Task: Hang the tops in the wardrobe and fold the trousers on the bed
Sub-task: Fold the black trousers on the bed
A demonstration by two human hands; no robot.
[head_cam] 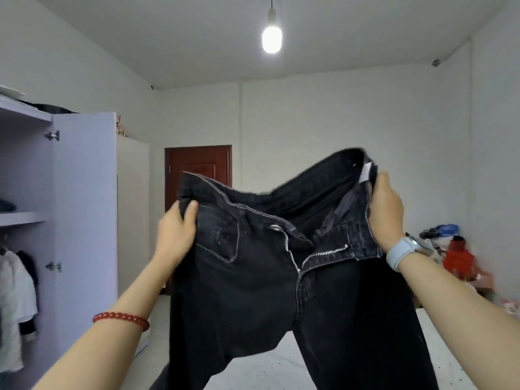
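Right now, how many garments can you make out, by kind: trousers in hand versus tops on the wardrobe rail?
Trousers: 1, the black jeans, gripped at the waistband by the left hand and the right hand
Hanging tops: 2, a white top and a dark top behind it, in the wardrobe
Total: 3

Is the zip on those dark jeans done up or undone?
Undone. The zip gapes, its metal teeth spread apart below the waist button on the jeans, held up at the waistband by both hands.
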